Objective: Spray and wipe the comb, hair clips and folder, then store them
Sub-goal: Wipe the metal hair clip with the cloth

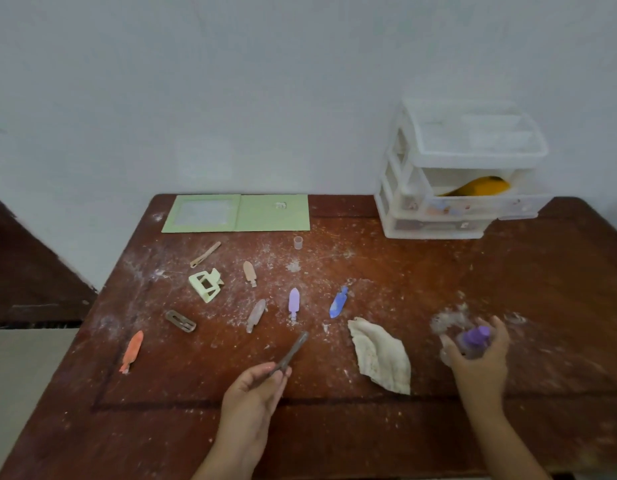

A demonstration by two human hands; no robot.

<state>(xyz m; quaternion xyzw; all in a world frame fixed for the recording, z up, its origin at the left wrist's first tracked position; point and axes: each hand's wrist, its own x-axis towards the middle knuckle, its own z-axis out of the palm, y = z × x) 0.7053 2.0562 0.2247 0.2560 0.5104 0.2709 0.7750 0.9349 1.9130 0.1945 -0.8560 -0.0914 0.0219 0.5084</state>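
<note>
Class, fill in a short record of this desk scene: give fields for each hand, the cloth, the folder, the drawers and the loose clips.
left hand: pinches a thin dark clip
right hand: grips a spray bottle with a purple cap
cloth: crumpled on the table, between the hands
folder: green, open flat by the wall
drawers: clear plastic, far right; something orange inside
loose clips: scattered on the dusty table, among them orange, blue, lilac

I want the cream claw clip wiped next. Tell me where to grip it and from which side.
Judging by its pose, take the cream claw clip from above, pinching its two long outer sides. It lies flat on the dusty table, apart from the other clips, so fingers have room on both sides.
</note>
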